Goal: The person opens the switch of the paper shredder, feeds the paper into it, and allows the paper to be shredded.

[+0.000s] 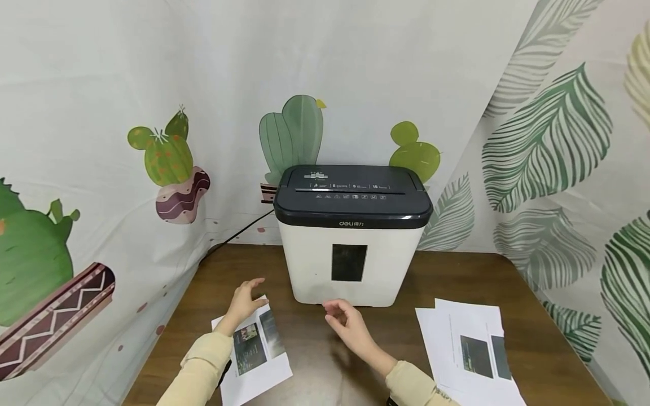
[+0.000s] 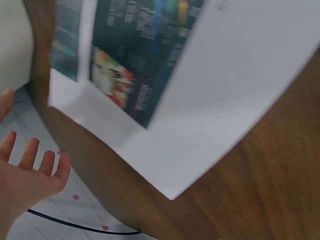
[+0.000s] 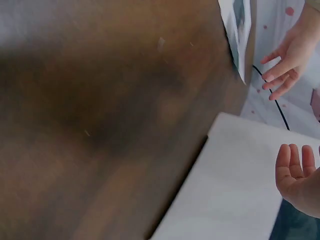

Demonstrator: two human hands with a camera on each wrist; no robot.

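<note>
A printed sheet of paper (image 1: 261,375) with dark picture blocks lies at the left of the table. Over its far end hovers my left hand (image 1: 242,304), fingers loosely bent and nothing in them. The left wrist view shows that hand (image 2: 32,175) beside the sheet (image 2: 200,110), apart from it. My right hand (image 1: 351,327) is raised in front of the shredder, empty, its fingers slightly bent. The paper shredder (image 1: 304,254) has a white body, a dark lid with a feed slot (image 1: 350,191) and a small dark window (image 1: 348,263).
More printed sheets (image 1: 469,349) lie overlapping at the right of the brown wooden table (image 1: 325,349). A black cord (image 1: 238,232) runs from behind the shredder to the left. Behind the table hangs a white curtain (image 1: 228,67) printed with cacti and leaves.
</note>
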